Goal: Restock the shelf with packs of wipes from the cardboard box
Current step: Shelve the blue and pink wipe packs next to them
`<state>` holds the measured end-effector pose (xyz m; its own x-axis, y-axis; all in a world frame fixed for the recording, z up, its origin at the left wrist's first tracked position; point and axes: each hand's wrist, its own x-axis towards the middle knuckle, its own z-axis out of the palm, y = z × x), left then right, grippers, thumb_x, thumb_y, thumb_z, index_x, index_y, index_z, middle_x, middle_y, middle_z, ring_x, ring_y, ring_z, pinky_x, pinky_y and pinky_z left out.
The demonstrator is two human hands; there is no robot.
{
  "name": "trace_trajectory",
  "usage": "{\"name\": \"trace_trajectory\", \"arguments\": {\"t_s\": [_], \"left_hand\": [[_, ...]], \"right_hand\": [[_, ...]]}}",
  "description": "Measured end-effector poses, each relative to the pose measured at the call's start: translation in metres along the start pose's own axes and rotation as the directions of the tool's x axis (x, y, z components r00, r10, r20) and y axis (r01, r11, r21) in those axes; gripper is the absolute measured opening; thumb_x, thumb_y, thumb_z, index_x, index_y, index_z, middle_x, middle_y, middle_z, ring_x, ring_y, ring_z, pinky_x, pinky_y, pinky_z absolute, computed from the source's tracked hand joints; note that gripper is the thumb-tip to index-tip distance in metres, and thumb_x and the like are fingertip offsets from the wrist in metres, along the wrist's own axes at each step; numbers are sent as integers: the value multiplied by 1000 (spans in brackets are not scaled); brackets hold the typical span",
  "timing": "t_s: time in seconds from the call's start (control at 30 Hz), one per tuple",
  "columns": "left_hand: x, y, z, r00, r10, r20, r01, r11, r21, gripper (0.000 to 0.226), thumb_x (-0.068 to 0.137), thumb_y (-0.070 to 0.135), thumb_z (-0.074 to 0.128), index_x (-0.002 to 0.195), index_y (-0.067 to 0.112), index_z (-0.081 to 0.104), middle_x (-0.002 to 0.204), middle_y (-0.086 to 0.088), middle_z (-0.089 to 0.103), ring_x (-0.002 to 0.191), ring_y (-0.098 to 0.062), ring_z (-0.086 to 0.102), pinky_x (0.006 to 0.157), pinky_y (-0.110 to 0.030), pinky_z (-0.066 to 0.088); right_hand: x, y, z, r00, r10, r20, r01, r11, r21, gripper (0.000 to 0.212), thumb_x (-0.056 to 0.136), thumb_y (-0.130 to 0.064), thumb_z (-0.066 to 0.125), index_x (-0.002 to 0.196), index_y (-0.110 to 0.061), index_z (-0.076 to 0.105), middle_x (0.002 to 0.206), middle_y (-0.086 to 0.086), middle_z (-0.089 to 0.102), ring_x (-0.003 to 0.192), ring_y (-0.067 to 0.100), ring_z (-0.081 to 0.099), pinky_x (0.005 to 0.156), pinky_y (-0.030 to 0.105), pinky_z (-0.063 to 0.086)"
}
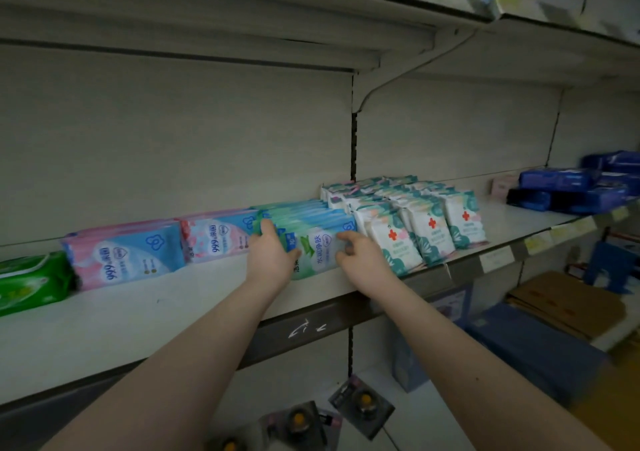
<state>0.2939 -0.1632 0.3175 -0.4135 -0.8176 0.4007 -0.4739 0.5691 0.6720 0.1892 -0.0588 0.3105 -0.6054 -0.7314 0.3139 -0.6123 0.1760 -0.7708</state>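
While left hand point(273, 258), right hand point(362, 254) grip one teal pack point(317, 246)

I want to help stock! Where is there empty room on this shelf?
Bare shelf: in front of the pink-and-blue packs, left of the left hand; also between the red-cross packs and the dark blue packs. Crowded: the green-and-blue packs, squeezed between neighbours.

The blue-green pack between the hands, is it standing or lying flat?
Standing on edge: the blue-green pack shows its front face and leans on the row behind.

Dim, soft, blurred wide-angle edges
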Motion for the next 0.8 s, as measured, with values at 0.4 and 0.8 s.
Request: {"name": "trace_trajectory", "arguments": {"t_s": [0.4,0.8], "left_hand": [[-26,28,11,935,100,-341,-74,993,89,74,70,29,74,131,4,39,136,-22,35,127,-38,33,108,-42,21],[-104,139,133,919,389,-58,-340,712,-614,48,83,32,54,123,7,46,122,-3,49,117,-14,45,101,-21,35]], "right_hand": [[-12,3,-11,991,-41,-124,69,971,228,40,89,0,46,128,-7,48,128,14,56,119,24,54,91,24,43],[-72,110,-118,916,39,-399,123,920,373,25,96,-12,47,120,-11,52,117,4,60,105,12,60,90,28,50]]}}
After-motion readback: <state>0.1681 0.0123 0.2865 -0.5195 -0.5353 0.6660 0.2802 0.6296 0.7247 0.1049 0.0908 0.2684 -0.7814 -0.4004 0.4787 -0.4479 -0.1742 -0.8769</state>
